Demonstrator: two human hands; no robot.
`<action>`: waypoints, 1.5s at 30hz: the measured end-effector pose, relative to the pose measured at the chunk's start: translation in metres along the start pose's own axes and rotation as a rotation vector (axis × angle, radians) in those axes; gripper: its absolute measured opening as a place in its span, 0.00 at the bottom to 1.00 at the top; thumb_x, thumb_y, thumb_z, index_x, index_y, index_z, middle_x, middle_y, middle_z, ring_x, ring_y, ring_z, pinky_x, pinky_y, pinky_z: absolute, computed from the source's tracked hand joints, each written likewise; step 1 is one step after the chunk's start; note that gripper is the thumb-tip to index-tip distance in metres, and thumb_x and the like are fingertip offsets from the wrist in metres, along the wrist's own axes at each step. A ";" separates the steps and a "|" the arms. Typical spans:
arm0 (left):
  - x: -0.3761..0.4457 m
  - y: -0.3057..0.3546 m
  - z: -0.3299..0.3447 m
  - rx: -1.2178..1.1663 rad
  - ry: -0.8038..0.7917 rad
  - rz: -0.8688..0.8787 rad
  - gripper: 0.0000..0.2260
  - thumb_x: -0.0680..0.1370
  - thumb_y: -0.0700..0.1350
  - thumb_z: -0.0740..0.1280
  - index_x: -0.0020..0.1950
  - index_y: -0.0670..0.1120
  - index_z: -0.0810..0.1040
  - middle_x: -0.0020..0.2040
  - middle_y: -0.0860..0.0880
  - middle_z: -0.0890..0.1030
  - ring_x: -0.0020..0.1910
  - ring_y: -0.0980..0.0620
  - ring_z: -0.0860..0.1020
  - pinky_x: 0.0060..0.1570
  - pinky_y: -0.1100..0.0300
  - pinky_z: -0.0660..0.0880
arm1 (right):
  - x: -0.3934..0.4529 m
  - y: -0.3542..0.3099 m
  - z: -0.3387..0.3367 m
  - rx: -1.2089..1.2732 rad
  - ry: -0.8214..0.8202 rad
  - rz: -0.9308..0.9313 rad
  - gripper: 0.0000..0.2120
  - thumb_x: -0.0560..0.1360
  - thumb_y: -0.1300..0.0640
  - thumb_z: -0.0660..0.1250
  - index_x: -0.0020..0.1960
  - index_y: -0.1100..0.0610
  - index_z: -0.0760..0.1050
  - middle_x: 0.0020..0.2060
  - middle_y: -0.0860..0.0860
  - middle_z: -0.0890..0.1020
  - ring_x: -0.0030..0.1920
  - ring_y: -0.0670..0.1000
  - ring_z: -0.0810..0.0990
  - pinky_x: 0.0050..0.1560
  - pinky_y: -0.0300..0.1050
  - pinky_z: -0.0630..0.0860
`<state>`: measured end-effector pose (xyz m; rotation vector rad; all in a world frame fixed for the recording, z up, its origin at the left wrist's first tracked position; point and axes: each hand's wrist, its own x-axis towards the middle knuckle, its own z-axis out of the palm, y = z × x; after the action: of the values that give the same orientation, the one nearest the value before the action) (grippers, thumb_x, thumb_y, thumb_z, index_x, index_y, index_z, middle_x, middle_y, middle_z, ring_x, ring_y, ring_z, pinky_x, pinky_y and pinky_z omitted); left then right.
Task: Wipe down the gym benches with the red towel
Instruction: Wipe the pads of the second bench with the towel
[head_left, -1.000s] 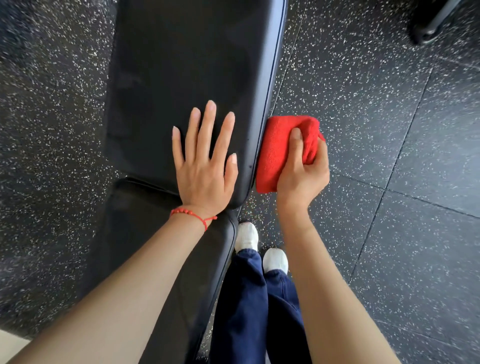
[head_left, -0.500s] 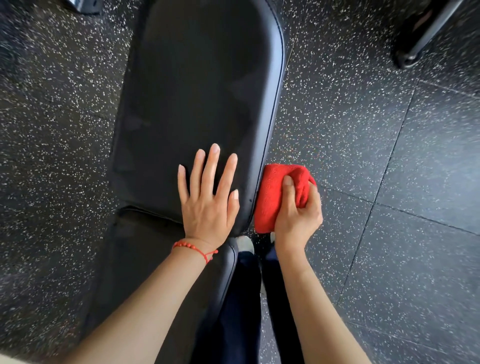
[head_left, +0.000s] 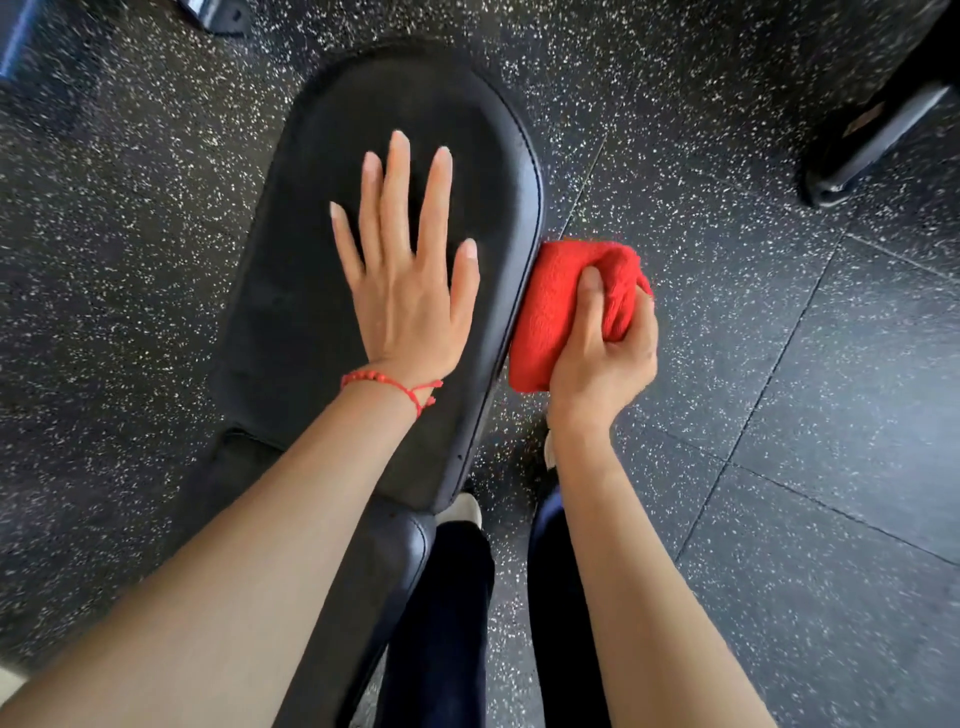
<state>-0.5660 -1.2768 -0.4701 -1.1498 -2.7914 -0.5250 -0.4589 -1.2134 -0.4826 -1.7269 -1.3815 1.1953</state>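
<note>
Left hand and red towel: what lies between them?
In the head view, only the bench pad's right edge separates the left hand from the red towel.

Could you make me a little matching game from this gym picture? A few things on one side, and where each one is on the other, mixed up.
Things:
1. left hand
2. red towel
3. red bracelet
4. right hand

Places or states:
A. pressed against the right side edge of the bench pad
B. lying flat, fingers spread, on top of the black bench pad
C. closed around bunched cloth beside the bench
D. tied round the left wrist

Pairs: 1-B, 2-A, 3-D, 4-C
</note>
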 end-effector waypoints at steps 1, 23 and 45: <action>0.000 0.000 0.001 0.010 -0.001 -0.009 0.24 0.79 0.49 0.55 0.74 0.45 0.60 0.74 0.39 0.60 0.73 0.40 0.56 0.69 0.38 0.51 | -0.002 0.003 -0.001 -0.003 -0.017 0.005 0.15 0.68 0.40 0.65 0.46 0.51 0.77 0.47 0.53 0.81 0.47 0.50 0.77 0.49 0.40 0.71; -0.002 -0.005 0.008 0.044 0.019 -0.021 0.25 0.78 0.51 0.53 0.75 0.48 0.57 0.74 0.42 0.59 0.74 0.44 0.54 0.71 0.43 0.48 | 0.031 -0.026 0.001 -0.069 -0.177 -0.005 0.21 0.67 0.38 0.64 0.46 0.55 0.78 0.49 0.55 0.81 0.49 0.52 0.78 0.54 0.47 0.72; 0.020 0.026 -0.039 -0.048 -0.242 -0.176 0.21 0.76 0.46 0.57 0.68 0.39 0.68 0.70 0.36 0.64 0.69 0.35 0.62 0.63 0.34 0.63 | 0.123 -0.160 0.017 -0.072 -0.303 -0.360 0.19 0.68 0.46 0.70 0.54 0.55 0.75 0.52 0.46 0.79 0.52 0.44 0.77 0.55 0.32 0.69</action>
<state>-0.5649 -1.2595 -0.4227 -1.0458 -3.1254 -0.4995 -0.5332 -1.0543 -0.3821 -1.3009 -1.8435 1.2441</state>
